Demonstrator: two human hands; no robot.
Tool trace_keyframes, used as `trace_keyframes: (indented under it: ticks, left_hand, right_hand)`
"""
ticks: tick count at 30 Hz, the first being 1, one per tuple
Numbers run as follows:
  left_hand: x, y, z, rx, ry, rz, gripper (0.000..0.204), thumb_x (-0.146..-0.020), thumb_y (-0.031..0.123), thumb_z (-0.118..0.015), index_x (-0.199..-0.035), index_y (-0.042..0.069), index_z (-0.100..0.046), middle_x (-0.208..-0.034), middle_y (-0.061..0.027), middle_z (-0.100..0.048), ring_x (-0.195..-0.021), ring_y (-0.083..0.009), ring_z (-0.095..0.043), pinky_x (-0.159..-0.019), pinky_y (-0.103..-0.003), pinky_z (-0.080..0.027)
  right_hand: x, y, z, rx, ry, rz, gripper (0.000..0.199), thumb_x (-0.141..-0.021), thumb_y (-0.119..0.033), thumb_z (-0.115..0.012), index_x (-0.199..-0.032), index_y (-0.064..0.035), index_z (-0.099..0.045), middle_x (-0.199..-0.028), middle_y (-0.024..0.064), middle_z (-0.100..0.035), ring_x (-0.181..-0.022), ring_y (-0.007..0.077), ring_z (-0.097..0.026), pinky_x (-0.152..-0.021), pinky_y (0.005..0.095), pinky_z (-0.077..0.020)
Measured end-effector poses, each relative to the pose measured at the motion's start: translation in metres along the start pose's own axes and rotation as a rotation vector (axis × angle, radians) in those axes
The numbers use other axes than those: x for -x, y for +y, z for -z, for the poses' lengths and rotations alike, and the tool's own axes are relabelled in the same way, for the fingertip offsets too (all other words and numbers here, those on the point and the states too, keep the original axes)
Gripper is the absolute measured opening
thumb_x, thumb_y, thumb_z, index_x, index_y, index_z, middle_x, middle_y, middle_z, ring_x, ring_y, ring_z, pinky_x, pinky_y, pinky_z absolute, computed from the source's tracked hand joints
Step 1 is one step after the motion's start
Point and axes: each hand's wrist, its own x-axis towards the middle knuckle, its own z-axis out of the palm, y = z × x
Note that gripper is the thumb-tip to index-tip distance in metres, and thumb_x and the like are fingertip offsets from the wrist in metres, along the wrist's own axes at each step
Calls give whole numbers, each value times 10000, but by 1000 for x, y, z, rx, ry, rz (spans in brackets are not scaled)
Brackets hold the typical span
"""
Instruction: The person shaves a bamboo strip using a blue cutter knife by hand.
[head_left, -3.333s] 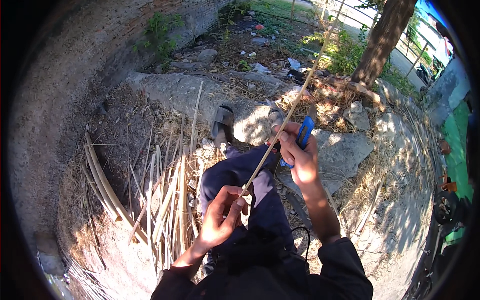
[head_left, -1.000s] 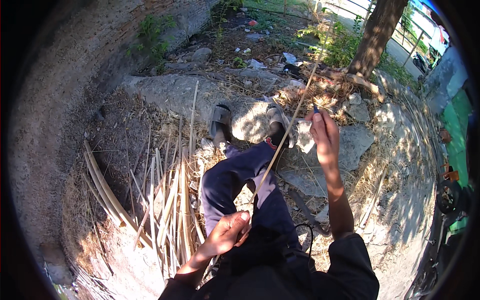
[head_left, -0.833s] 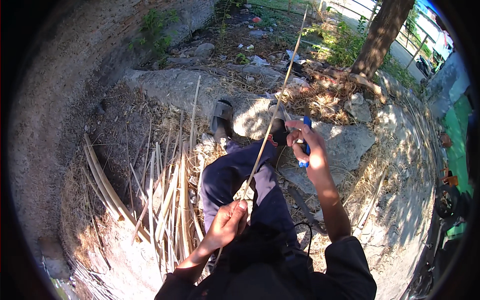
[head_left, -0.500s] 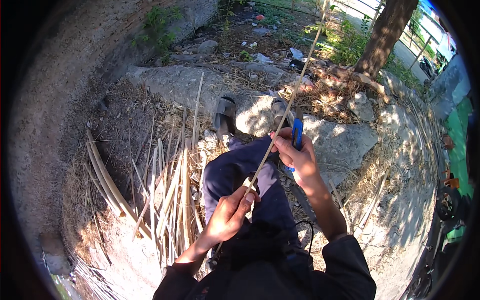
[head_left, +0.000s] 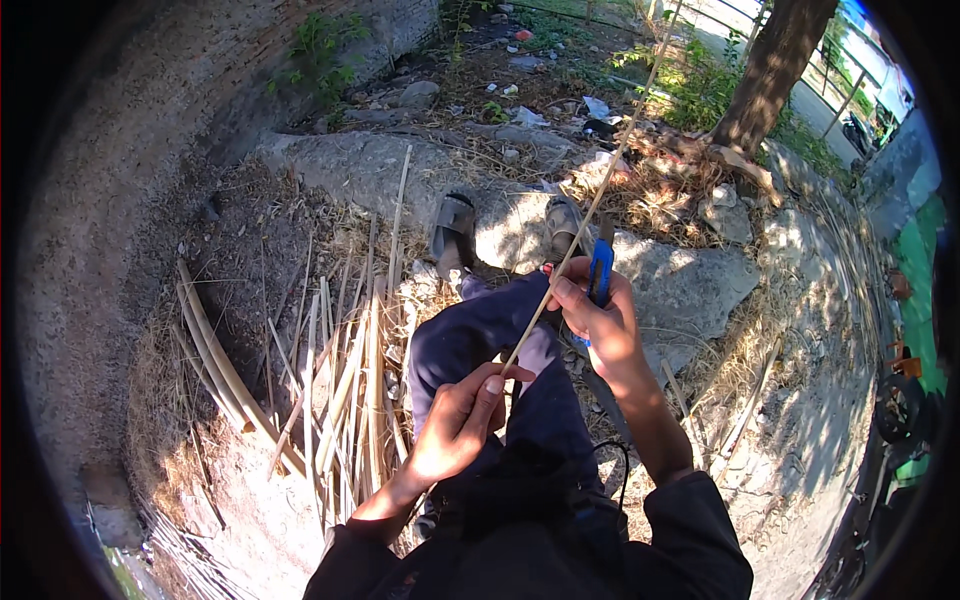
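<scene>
Tan cane strip (head_left: 596, 202) pinched by L hand (head_left: 462, 418) & R hand (head_left: 608, 322), latter w/ blue utility knife (head_left: 600, 270). Best held taut; blade's (head_left: 606, 227) edge direction unclear.

A rough wall (head_left: 190, 110), brick showing through near its top, bent round from eleven o'clock to nine, largely in shade, with a leafy green shrub (head_left: 325, 50) against it at eleven. A long grey rock ledge (head_left: 345, 170) ran from between ten and eleven toward twelve, scattered litter (head_left: 530, 118) lying beyond it. A leaning tree trunk (head_left: 775, 80) stood near two o'clock, and a bright green panel (head_left: 920, 330) at three. Sunlight dappled the pale, uneven ground (head_left: 785, 510) around four o'clock.
</scene>
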Motion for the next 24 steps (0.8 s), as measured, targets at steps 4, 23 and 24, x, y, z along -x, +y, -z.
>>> trace_keyframes:
  ticks: [4,23,24]
  left_hand:
    - [1,-2,-3,80,7,23,322,-1194,251,-390,-1226,12,-604,-608,50,-435,-546,-29,-360,-535,-240,-298]
    - [-1,-4,-6,-237,122,-66,163,-1139,95,-506,-1128,41,-660,-592,-27,-490,-525,-81,-474,-540,-286,-383]
    - [-2,-4,-8,-268,140,-88,147,-1136,94,-512,-1116,43,-648,-592,-50,-507,-512,-118,-515,-532,-304,-402]
  right_hand:
    - [1,-5,-3,-1,2,23,204,-1006,-168,-760,-1120,-6,-712,-854,33,-730,-565,-14,-391,-513,206,-254]
    - [30,6,-1,1082,-148,593,298,-943,-343,-797,-1009,-67,-708,-799,73,-732,-644,287,-721,-558,380,-540]
    - [29,6,-1,1096,-130,664,305,-934,-386,-804,-968,-100,-702,-744,38,-703,-586,265,-684,-505,377,-506]
